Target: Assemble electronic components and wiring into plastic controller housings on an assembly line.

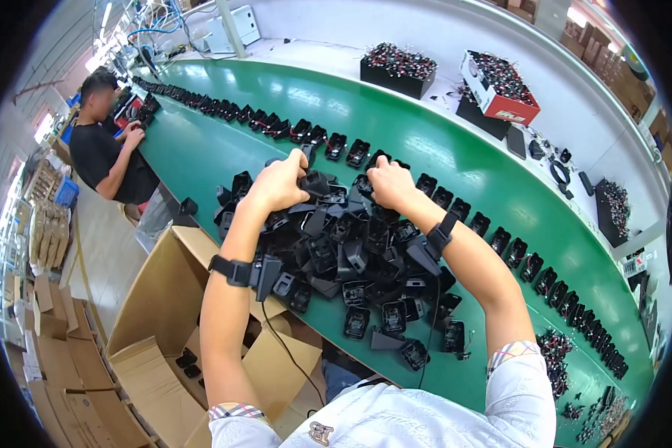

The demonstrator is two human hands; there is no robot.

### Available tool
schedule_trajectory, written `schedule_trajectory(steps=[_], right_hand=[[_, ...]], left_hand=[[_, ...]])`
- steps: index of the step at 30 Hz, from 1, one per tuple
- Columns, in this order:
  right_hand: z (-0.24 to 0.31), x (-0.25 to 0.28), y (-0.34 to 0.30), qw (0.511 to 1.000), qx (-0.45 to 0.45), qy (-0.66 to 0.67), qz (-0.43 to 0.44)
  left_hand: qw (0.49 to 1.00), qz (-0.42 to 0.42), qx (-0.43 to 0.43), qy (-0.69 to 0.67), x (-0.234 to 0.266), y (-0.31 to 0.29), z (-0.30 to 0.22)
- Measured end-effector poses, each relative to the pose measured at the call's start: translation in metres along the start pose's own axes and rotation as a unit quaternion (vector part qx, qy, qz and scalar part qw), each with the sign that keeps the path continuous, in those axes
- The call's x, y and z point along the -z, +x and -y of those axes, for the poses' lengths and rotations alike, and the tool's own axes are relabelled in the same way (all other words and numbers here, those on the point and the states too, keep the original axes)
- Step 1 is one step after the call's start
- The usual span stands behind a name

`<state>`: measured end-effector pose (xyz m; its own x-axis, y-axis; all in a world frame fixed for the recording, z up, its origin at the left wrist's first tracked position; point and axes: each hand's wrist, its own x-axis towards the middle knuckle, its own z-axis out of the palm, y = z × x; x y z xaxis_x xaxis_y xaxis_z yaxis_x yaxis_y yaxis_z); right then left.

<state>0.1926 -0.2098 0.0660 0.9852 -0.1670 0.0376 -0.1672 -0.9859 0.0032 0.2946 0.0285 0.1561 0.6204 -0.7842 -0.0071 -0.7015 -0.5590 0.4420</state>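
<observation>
A heap of black plastic housings (321,254) lies on the green table in front of me. At its far left edge my left hand (276,184) is closed, thumb and fingers around one black housing (316,184). My right hand (393,184) is at the heap's far right edge, next to the row. Its fingers are bent together at a black housing (381,160), which they partly cover. Beyond both hands, open housings (336,146) with small wired parts stand in a long curved row. Each of my wrists wears a black strap with a small device.
An open cardboard box (157,299) stands at the table's near left edge. Bins heaped with wired parts (398,61) and a red-and-white carton (511,112) stand along the back. Loose wired parts (556,355) lie at right. A co-worker (108,142) works at far left.
</observation>
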Motion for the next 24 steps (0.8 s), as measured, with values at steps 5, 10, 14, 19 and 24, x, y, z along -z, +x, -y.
schedule_trajectory(steps=[5, 10, 14, 19, 24], right_hand=[[0.001, 0.021, -0.007, 0.997, 0.019, 0.079, -0.014], [-0.003, 0.044, -0.017, 0.951, 0.121, 0.281, -0.03], [0.011, 0.035, -0.019, 0.893, 0.184, 0.408, 0.037], [0.014, 0.028, -0.007, 0.895, 0.186, 0.406, 0.015], [0.017, 0.017, 0.005, 0.912, 0.147, 0.382, 0.006]], left_hand=[[1.0, -0.007, 0.012, -0.022, 0.001, -0.046, 0.042], [0.999, 0.043, -0.009, -0.015, -0.007, -0.065, 0.054], [0.998, 0.037, -0.039, -0.023, -0.014, -0.069, 0.061], [0.991, 0.019, -0.063, -0.12, -0.002, -0.048, 0.075], [0.985, -0.054, -0.035, -0.158, 0.0, 0.024, 0.09]])
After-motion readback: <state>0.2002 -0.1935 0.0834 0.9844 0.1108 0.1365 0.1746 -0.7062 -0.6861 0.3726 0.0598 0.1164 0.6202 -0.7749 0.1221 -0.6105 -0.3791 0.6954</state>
